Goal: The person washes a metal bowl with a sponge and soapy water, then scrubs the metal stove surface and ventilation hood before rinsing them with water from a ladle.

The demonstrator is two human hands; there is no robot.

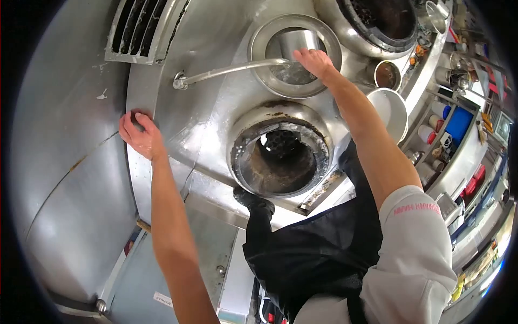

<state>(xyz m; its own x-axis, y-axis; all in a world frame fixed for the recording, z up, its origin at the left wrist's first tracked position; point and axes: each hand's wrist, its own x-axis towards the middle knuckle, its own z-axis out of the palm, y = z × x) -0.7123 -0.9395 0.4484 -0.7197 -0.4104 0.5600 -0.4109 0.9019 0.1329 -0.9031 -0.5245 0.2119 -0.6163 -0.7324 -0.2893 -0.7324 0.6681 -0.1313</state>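
My right hand [315, 63] reaches over a round steel basin [259, 51] set in the worktop. Its fingers are closed at the edge of a shiny metal pot [298, 43] standing or tilted in the basin. A bent metal spout [232, 70] ends over the basin, just beside these fingers. Off to the left, my left hand [141, 135] rests at the steel ledge against the wall panel, fingers loosely bent and thumb apart. A dark gap shows between them, and I make out no object there.
An open round wok burner [280, 162] with a sooty inside lies directly before my body. A second wok station [386, 24] is at top right. Beside it stand a small pot of brown liquid [386, 74] and a white bucket [389, 110]. Shelves [458, 127] with containers line the right.
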